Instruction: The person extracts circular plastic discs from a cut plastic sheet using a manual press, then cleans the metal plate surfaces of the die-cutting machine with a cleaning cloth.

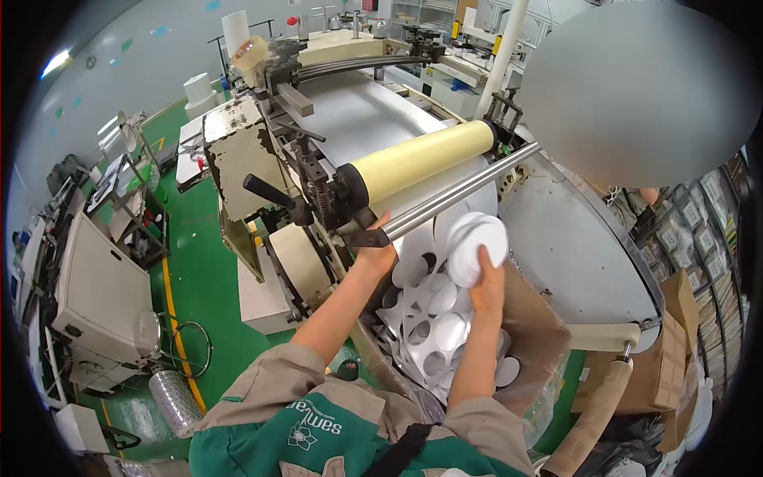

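My right hand (488, 288) grips a stack of round white discs (469, 242), its thumb lying over the top one. The stack is held over an open cardboard box (531, 334) lined with clear plastic. Inside the box lie many loose white discs (450, 330) and sheet scraps with round holes. My left hand (377, 253) is at the left end of a shiny metal bar (461, 191), right by its dark bracket. The bracket hides most of that hand's fingers. Just beyond the bar sits a yellow roller (425, 163).
White sheet material (358, 119) runs across the machine behind the roller. A black handle (269, 191) sticks out at its left. To the right are a grey metal panel (580, 238), a fabric-wrapped roller (592, 417) and cardboard boxes (636, 374). A white cabinet (103, 294) stands on the green floor.
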The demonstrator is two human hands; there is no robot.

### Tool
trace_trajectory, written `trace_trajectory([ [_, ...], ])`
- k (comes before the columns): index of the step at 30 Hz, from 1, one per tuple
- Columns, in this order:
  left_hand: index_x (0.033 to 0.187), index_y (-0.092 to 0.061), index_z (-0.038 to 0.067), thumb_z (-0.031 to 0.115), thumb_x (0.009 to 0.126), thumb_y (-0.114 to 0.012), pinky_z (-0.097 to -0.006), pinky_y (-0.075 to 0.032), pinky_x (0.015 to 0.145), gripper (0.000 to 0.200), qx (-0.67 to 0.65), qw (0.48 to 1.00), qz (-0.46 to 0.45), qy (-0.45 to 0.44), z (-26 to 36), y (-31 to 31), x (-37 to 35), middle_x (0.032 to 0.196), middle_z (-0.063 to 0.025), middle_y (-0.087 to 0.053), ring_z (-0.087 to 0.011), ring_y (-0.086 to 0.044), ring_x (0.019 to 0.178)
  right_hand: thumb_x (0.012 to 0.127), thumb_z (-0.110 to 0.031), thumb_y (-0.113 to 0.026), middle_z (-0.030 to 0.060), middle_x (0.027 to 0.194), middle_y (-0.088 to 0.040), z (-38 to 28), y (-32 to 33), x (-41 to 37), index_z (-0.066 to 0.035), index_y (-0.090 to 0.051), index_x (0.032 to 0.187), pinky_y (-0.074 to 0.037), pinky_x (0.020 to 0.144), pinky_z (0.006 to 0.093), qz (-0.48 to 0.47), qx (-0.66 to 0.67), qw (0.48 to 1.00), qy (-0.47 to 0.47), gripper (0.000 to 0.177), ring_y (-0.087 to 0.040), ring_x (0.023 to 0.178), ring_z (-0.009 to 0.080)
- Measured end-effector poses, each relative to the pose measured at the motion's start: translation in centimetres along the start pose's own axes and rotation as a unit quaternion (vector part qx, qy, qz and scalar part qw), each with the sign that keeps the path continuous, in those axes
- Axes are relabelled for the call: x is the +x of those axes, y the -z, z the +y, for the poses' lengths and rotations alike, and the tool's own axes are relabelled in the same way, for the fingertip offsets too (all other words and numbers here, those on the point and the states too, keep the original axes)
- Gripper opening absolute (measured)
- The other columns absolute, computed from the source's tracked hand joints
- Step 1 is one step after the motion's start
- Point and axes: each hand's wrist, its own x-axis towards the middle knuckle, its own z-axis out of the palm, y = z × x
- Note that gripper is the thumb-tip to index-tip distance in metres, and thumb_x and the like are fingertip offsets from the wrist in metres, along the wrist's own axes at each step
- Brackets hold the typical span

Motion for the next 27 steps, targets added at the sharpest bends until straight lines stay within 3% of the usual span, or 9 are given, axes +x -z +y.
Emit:
trace_trajectory([
  [4, 0.117, -0.050, 0.005, 0.026, 0.093, -0.049, -0.0370, -0.039, 0.096, 0.032, 0.205, 0.977, 0.058, -0.009, -3.4, 0.9, -2.0, 0.119, -0.0057, -0.054, -0.0188, -0.051, 0.110, 0.081, -0.010, -0.067, 0.0084, 0.112, -0.059, 2.6, -3.1, 1.1, 0.004, -0.052, 0.116, -0.043, 0.089, 0.0313, -0.098, -0.128, 0.987, -0.017, 0.041, -0.055, 0.102, 0.0178],
  [7, 0.118, -0.049, 0.004, 0.027, 0.092, -0.051, -0.0356, -0.041, 0.094, 0.035, 0.202, 0.976, 0.055, 0.057, -3.3, 0.8, -4.0, 0.114, -0.0050, -0.057, -0.0171, -0.053, 0.106, 0.080, -0.006, -0.065, 0.0089, 0.112, -0.058, 4.1, -2.8, 1.2, 0.004, -0.052, 0.117, -0.041, 0.088, 0.0285, -0.127, -0.192, 0.973, -0.014, 0.040, -0.054, 0.101, 0.0169],
  [13, 0.112, -0.051, 0.003, 0.019, 0.093, -0.049, -0.0325, -0.046, 0.090, 0.025, 0.182, 0.979, 0.076, -0.047, -1.5, -0.6, -2.8, 0.110, -0.0060, -0.056, -0.0172, -0.054, 0.102, 0.087, -0.012, -0.059, 0.0120, 0.118, -0.053, 2.6, 3.0, 0.5, 0.004, -0.044, 0.125, -0.043, 0.092, 0.0353, 0.068, -0.063, 0.996, 0.009, 0.044, -0.053, 0.107, 0.0230],
  [14, 0.094, -0.052, 0.004, 0.016, 0.091, -0.051, -0.0290, -0.044, 0.091, 0.012, 0.145, 0.982, 0.089, -0.077, -1.2, -2.0, -3.3, 0.090, -0.0033, -0.054, -0.0147, -0.054, 0.091, 0.087, -0.014, -0.059, 0.0126, 0.119, -0.053, 1.9, 3.8, 0.5, 0.004, -0.044, 0.125, -0.043, 0.093, 0.0365, 0.087, 0.020, 0.996, -0.011, 0.045, -0.053, 0.108, 0.0239],
  [15, 0.094, -0.052, 0.004, 0.016, 0.091, -0.051, -0.0288, -0.042, 0.092, 0.012, 0.119, 0.987, 0.076, -0.078, -0.8, -2.0, -2.8, 0.091, -0.0037, -0.053, -0.0147, -0.054, 0.090, 0.087, -0.015, -0.059, 0.0131, 0.120, -0.053, 1.3, 3.9, 0.4, 0.003, -0.043, 0.125, -0.044, 0.094, 0.0376, 0.107, 0.105, 0.988, -0.029, 0.045, -0.053, 0.108, 0.0249],
  [21, 0.101, -0.052, 0.003, 0.020, 0.092, -0.052, -0.0282, -0.038, 0.087, 0.020, -0.003, 0.998, 0.025, -0.051, -0.4, -1.8, -1.3, 0.094, -0.0045, -0.054, -0.0133, -0.051, 0.092, 0.085, -0.013, -0.062, 0.0129, 0.119, -0.053, 0.8, 1.3, 1.6, 0.005, -0.044, 0.124, -0.045, 0.092, 0.0364, 0.040, 0.034, 0.998, -0.039, 0.046, -0.054, 0.107, 0.0249],
  [24, 0.115, -0.050, 0.003, 0.023, 0.092, -0.051, -0.0301, -0.034, 0.095, 0.030, -0.021, 0.999, -0.022, -0.019, -2.6, 5.7, 3.5, 0.113, -0.0059, -0.054, -0.0159, -0.049, 0.108, 0.081, -0.009, -0.066, 0.0133, 0.116, -0.054, 2.2, -1.8, 2.2, 0.008, -0.045, 0.121, -0.044, 0.091, 0.0339, -0.013, 0.028, 0.999, -0.045, 0.049, -0.054, 0.105, 0.0232],
  [26, 0.113, -0.053, 0.005, 0.024, 0.092, -0.051, -0.0277, -0.034, 0.095, 0.028, 0.071, 0.990, 0.090, -0.086, -2.4, 0.9, -0.1, 0.113, -0.0028, -0.055, -0.0134, -0.048, 0.111, 0.082, -0.007, -0.065, 0.0100, 0.115, -0.057, 3.3, -2.8, 2.7, 0.003, -0.048, 0.120, -0.047, 0.088, 0.0338, -0.022, -0.002, 0.999, -0.050, 0.043, -0.057, 0.103, 0.0211],
  [27, 0.114, -0.052, 0.005, 0.025, 0.093, -0.050, -0.0287, -0.034, 0.096, 0.030, 0.106, 0.988, 0.066, -0.087, -3.1, 0.3, -1.0, 0.113, -0.0033, -0.056, -0.0152, -0.048, 0.110, 0.081, -0.007, -0.065, 0.0099, 0.115, -0.057, 3.5, -3.8, 2.4, 0.003, -0.048, 0.120, -0.046, 0.089, 0.0330, -0.030, -0.014, 0.998, -0.053, 0.044, -0.056, 0.104, 0.0207],
])
